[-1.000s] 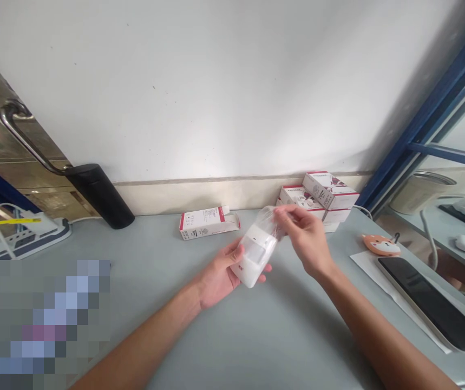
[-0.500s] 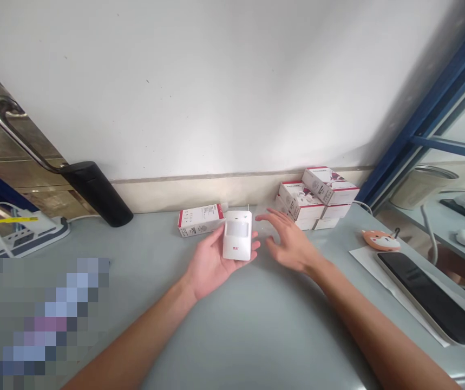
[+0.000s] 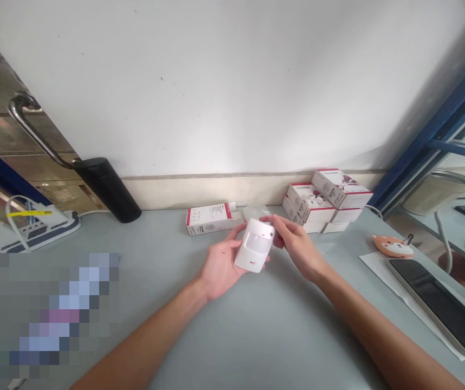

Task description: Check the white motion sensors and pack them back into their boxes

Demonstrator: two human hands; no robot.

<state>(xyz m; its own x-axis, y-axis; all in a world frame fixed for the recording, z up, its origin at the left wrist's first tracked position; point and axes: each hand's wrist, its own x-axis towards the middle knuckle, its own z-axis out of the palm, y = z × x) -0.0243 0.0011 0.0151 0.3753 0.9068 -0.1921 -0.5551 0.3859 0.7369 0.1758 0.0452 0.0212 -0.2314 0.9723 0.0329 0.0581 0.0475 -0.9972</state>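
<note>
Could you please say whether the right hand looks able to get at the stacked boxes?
Probably yes: the way from the right hand to the stacked boxes looks free, though its fingers are at the white device.

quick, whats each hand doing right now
Left hand: holding the white device.
Right hand: fingertips at the device's upper corner; whether its grip holds anything cannot be told.

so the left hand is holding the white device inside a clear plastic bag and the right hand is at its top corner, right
The bag part is wrong: the head view shows the white device bare, with clear plastic lying on the table behind it. The left hand does hold it, and the right hand is at its top corner.
</note>
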